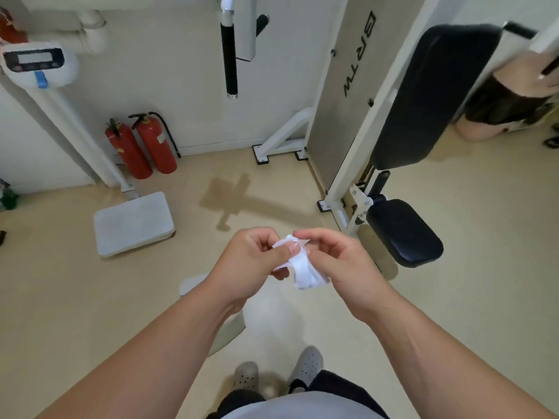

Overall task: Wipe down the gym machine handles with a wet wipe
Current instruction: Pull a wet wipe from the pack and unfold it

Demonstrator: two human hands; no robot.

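A crumpled white wet wipe point(304, 272) hangs between both hands at the middle of the view. My left hand point(251, 261) pinches its upper left part with the thumb on top. My right hand point(335, 261) pinches the top right corner with curled fingers. The gym machine's black foam handle point(229, 55) hangs upright from a chrome bar at the top centre, well beyond the hands. A second black handle point(262, 24) juts out just to its right. The machine's white frame point(357, 140) carries a black back pad point(429, 95) and a black seat point(403, 232) on the right.
Two red fire extinguishers point(142, 145) stand against the wall on the left. A white weighing scale with platform point(133, 226) and display head point(36, 60) stands at left. A person point(508, 107) is at the far right. A white packet point(211, 313) shows under my left forearm.
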